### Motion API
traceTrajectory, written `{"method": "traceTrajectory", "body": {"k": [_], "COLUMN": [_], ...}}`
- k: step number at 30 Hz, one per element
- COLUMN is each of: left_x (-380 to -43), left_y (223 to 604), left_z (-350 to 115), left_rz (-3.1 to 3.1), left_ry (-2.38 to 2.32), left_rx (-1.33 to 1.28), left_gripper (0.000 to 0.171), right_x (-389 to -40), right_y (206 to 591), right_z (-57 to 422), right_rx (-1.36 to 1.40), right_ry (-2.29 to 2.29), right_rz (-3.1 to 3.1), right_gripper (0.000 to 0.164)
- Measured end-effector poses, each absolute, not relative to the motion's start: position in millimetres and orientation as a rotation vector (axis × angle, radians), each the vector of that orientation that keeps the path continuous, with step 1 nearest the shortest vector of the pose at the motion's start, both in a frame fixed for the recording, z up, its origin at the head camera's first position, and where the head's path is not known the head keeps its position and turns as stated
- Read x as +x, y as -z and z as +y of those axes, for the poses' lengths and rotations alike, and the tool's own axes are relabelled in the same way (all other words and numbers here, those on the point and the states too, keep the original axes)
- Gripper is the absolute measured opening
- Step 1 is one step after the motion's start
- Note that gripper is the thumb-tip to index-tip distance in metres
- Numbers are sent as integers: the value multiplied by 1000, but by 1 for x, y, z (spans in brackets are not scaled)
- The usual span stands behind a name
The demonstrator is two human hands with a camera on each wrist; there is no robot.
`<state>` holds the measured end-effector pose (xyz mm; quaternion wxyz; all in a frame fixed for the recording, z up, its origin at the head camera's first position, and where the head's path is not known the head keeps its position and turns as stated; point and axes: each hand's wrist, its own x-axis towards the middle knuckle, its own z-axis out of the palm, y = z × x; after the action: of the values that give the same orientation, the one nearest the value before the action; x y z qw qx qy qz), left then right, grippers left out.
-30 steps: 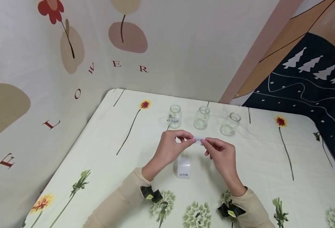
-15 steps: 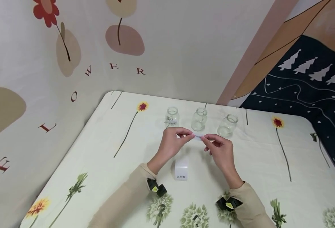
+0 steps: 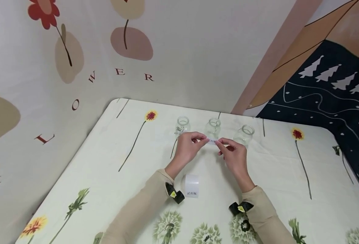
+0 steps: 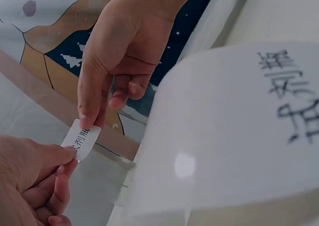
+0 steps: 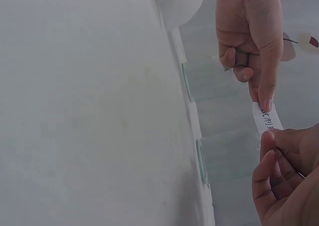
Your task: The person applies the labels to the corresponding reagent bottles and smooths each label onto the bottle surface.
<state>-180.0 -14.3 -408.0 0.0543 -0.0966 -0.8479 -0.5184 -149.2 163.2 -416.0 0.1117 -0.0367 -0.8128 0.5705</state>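
A small white label (image 3: 212, 141) with printed characters is stretched between both hands, in front of the middle glass jar (image 3: 213, 125). My left hand (image 3: 187, 147) pinches its left end between thumb and forefinger. The right end is pinched the same way by my right hand (image 3: 235, 156). In the left wrist view the label (image 4: 86, 142) shows its print, partly under the fingertips. To the left stands another glass jar (image 3: 183, 124), its lower part behind the left hand. A third glass jar (image 3: 244, 134) leans or stands to the right, partly hidden by the right hand.
Nearer the body, a roll of white labels (image 3: 192, 184) stands on the flower-print tablecloth (image 3: 143, 196); it looms large in the left wrist view. Fabric walls (image 3: 191, 67) rise behind and left of the table, with a dark tree-print part (image 3: 329, 88) at right.
Both hands have moved forward with the label, away from the label roll and closer to the middle jar. The view has shifted slightly. The jars and roll have stayed in place.
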Motion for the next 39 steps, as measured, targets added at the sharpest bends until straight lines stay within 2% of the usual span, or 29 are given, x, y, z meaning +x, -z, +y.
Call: {"method": "traceTrajectory", "body": {"k": [13,39], "left_x": [-194,-196], "left_y": [413,425], "left_z": [-7,-1], "left_rz": [-2530,-2466], "left_ry": [1568,1546], "left_rx": [-260,-306], "left_gripper": [13,8], "right_x": [-167,-170], "right_y": [416,424], "right_z": [167,170], "right_rx": [-83,-47], "right_ry": [-1666,-1654], "right_rz": [-2392,-2408], "right_gripper": [19,16]}}
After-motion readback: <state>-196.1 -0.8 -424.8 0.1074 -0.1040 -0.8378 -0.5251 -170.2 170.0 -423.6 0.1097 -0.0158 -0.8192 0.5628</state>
